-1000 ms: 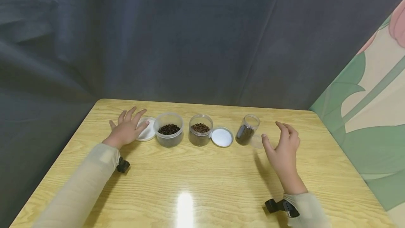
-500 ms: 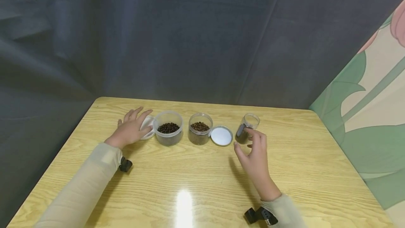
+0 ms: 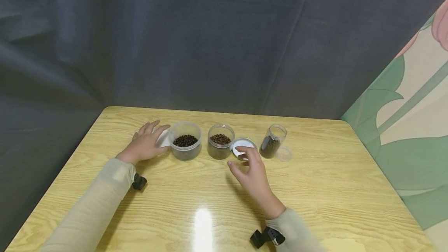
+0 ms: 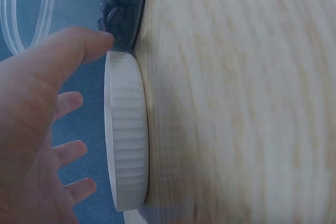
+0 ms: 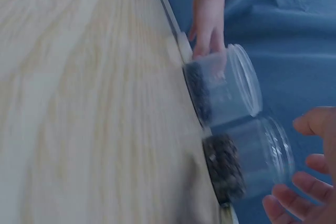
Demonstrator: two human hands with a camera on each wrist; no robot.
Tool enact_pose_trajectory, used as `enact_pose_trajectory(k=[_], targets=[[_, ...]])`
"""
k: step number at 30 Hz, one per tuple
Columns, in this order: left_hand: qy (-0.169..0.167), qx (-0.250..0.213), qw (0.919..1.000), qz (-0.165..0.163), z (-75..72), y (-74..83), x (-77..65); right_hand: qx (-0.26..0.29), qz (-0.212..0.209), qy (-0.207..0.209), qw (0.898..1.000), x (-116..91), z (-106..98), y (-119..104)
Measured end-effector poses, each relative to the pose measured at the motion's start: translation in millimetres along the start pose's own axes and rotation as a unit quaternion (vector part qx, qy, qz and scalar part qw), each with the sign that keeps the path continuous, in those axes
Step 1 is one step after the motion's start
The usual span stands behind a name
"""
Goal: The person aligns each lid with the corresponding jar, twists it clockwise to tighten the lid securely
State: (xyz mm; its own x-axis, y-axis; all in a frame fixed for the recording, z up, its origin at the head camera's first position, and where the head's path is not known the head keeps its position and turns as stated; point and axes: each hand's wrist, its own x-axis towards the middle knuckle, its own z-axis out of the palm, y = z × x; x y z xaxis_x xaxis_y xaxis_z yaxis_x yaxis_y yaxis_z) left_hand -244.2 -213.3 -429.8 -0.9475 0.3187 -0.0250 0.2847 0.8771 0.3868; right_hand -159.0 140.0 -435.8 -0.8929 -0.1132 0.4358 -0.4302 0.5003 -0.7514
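Note:
My left hand (image 3: pixel 145 147) is spread beside a wide clear tub (image 3: pixel 187 154) of dark beans, over a white lid (image 3: pixel 163 140). In the left wrist view the ribbed white lid (image 4: pixel 128 135) lies flat, with the thumb by the tub's wall (image 4: pixel 79 3); whether it touches is unclear. To the right stands a clear jar (image 3: pixel 219 153) of brown beans. My right hand (image 3: pixel 254 176) hovers in front of a lid with a white inside (image 3: pixel 241 142), partly covering it, fingers loosely bent and holding nothing. In the right wrist view its fingers (image 5: pixel 302 198) are near the brown-bean jar (image 5: pixel 252 156).
A tall, narrow clear jar (image 3: pixel 271 147) with dark contents stands farther right, a thin clear lid (image 3: pixel 284 154) beside it. All stand in a row on a wooden table (image 3: pixel 168 209). Behind hangs a dark curtain (image 3: pixel 210 42); a floral panel (image 3: pixel 402 143) is at right.
My right hand has swept left, from beside the tall jar to before the white-lined lid. The left hand has shifted slightly right, closer to the wide tub.

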Motion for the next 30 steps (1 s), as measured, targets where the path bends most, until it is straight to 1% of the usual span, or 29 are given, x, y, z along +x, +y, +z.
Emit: enact_pose_trajectory(k=[4,11,17,22,26,30], targets=[[0.002,0.005,1.0000,0.001,-0.6,0.2,0.9,0.015,0.003,-0.022,1.000,0.1,13.7,-3.0],[0.007,0.001,1.0000,0.006,-1.3,0.9,1.6,0.039,0.010,-0.070,0.997,1.6,35.9,-11.4],[0.004,-0.013,0.9999,0.002,-0.4,0.2,2.5,0.062,0.033,-0.123,0.990,3.9,52.2,-14.7],[-0.003,-0.020,0.9997,-0.009,-0.7,1.3,2.2,0.049,0.060,-0.167,0.983,6.5,64.8,-18.2],[-0.003,-0.015,0.9998,-0.014,-1.9,3.2,2.5,0.046,0.076,-0.185,0.979,9.2,73.6,-19.5],[0.002,-0.005,0.9999,-0.012,-2.0,3.7,3.9,0.053,0.086,-0.183,0.978,12.3,80.8,-17.6]])
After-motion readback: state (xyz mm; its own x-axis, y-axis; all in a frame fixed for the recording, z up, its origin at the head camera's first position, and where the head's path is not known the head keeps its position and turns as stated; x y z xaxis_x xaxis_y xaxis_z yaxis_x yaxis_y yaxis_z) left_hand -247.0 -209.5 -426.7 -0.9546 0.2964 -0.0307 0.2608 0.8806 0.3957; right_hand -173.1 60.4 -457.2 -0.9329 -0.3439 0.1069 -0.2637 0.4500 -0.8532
